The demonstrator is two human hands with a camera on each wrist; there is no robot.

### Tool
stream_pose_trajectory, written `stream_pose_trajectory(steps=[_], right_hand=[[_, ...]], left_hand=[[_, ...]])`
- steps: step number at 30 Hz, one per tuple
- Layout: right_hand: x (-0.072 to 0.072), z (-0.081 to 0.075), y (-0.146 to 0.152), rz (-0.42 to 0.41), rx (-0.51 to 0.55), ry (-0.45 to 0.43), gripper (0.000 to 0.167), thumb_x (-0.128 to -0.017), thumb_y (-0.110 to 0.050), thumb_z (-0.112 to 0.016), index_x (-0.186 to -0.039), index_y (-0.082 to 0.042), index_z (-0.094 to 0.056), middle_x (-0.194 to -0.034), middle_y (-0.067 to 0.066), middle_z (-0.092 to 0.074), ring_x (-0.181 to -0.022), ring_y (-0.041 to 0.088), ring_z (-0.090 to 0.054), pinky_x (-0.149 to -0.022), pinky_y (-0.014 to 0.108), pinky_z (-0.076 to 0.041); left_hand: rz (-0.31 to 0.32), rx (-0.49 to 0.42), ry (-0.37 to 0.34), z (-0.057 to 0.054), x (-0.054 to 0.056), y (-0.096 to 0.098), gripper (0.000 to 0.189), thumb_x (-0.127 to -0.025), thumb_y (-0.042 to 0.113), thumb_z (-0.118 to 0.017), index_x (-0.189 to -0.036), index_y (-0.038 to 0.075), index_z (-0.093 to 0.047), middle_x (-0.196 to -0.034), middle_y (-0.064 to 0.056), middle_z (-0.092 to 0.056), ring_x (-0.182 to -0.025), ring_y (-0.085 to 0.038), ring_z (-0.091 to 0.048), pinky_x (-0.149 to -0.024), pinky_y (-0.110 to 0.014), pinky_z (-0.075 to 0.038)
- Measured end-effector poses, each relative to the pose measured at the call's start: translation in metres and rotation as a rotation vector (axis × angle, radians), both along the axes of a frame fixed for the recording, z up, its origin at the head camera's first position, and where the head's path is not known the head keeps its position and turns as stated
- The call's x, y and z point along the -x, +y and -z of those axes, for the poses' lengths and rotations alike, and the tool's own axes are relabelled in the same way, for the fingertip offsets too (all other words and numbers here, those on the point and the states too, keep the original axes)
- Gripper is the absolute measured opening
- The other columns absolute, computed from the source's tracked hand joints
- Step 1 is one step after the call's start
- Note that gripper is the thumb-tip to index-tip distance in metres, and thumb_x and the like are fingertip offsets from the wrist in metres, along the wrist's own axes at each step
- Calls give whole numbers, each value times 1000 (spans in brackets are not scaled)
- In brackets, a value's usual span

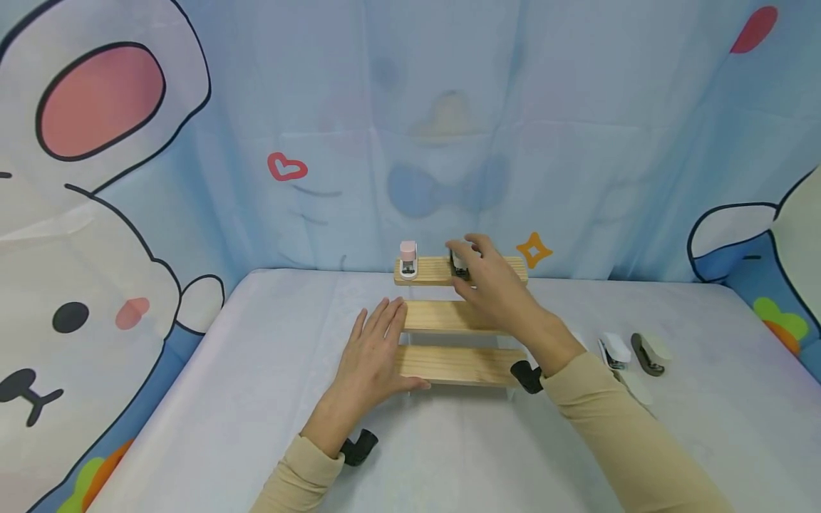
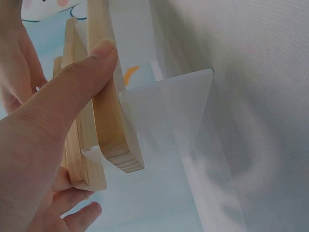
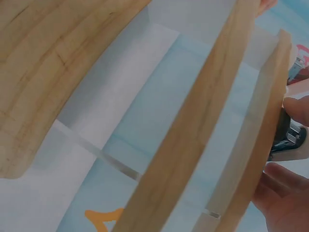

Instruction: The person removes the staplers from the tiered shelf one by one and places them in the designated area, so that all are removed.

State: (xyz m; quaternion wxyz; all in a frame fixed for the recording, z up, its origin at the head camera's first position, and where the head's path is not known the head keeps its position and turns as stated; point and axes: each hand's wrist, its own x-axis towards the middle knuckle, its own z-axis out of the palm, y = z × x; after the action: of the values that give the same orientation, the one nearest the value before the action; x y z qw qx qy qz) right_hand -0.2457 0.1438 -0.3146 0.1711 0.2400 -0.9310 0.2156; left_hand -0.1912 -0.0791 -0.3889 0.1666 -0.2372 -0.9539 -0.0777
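A three-tier display rack with wooden boards (image 1: 462, 365) and clear side panels (image 2: 164, 104) stands mid-table. My left hand (image 1: 372, 353) lies along its left side, fingers straight and reaching the middle board (image 1: 442, 317), thumb on the front edge of the lowest board. Over the top board (image 1: 431, 274), my right hand (image 1: 497, 288) holds a black mini stapler (image 1: 459, 266) with a pale top, thumb in front of it and fingers bent behind. That stapler (image 3: 288, 137) sits against the board in the right wrist view. To its left on the same board stands a pink-and-white stapler (image 1: 408, 259).
Right of the rack, a white stapler (image 1: 616, 349) and a cream-and-dark one (image 1: 650, 354) lie on the white tablecloth (image 1: 212, 427). Another pale object (image 1: 635, 388) is partly behind the right sleeve (image 1: 616, 427). A printed blue curtain (image 1: 333, 92) hangs behind the table.
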Motion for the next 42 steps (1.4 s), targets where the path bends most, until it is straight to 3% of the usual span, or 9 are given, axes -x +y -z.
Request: stream_pose_trajectory(steps=[21, 42], right_hand=[[0, 2, -2, 1, 5, -13, 45, -96, -4, -56, -141, 1, -48, -149, 29, -35, -115, 42, -60, -81, 45, -59], [-9, -2, 10, -15, 44, -19, 46, -93, 2, -58, -138, 1, -50, -149, 26, -38, -106, 38, -65, -80, 44, -60]], left_hand=[[-3, 1, -11, -1, 0, 0, 126, -60, 69, -83, -155, 5, -29, -160, -8, -35, -150, -27, -30, -123, -50, -24], [-13, 8, -18, -1, 0, 1, 127, -60, 69, -82, -155, 5, -29, -160, -8, -34, -150, -27, -29, -123, -50, -24]])
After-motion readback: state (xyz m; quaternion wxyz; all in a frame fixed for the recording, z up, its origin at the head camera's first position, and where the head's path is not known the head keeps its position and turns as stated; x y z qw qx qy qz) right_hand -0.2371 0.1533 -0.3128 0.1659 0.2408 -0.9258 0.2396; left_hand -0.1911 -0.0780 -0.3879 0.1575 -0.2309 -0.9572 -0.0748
